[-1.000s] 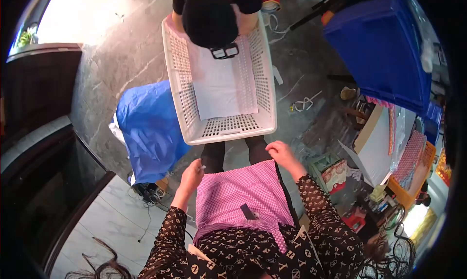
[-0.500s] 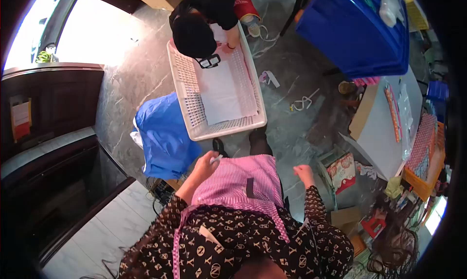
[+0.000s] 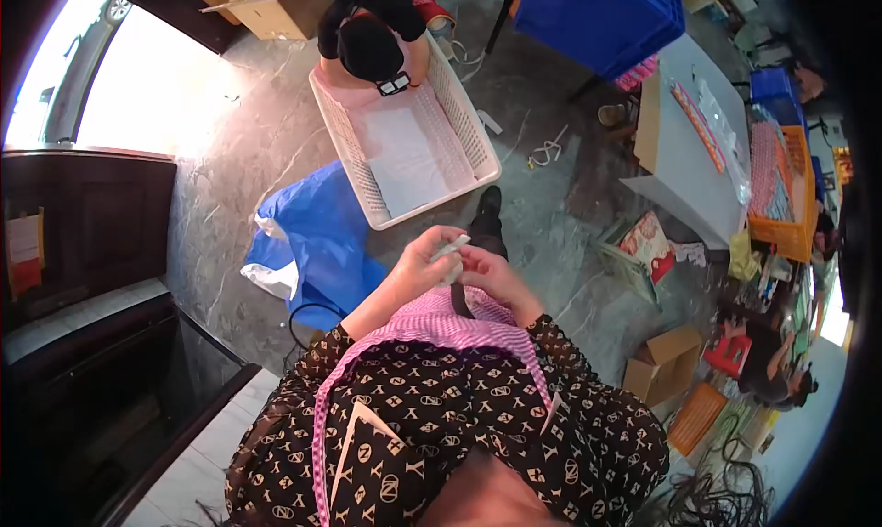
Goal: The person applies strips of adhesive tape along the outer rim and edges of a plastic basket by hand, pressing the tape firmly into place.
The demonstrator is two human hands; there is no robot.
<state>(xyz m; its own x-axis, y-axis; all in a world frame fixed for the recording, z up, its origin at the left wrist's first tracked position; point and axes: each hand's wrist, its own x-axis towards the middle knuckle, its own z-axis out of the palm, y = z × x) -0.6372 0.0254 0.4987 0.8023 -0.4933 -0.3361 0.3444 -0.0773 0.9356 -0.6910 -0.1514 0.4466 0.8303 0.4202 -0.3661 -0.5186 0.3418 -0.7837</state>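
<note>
White strip [image 3: 453,246], head view: up in the wearer's L hand [image 3: 423,268], on the wearer's side of the white basket [image 3: 441,200], past its near end. Small, narrow; can't tell exactly what it is. L hand: fingers curled in, strip pinched, one end poking out twd the R hand [image 3: 491,277]. R hand: fingers partly curled, just beside the L one, tips nr the strip; can't tell if it has hold of it too. Both in front of a pink checked apron [image 3: 450,329].

Basket on the floor, pale sheet [image 3: 400,164] lying along its bottom. At basket's far end: 2nd person in black cap [image 3: 367,49], bent over it, arms down by the far rim. L of basket, just beside: crumpled blue plastic sheet [image 3: 322,228], w/ white bits showing. R of basket: white cord [image 3: 545,153] on the floor, then blue bin [image 3: 597,22] farther out, big white box [image 3: 694,132] beyond the cord, orange crate [image 3: 792,238] farther R still. Brown carton [image 3: 661,366]: R of basket & nearer the wearer. Another carton [image 3: 285,12]: past basket's far end, to the L, flaps up.
</note>
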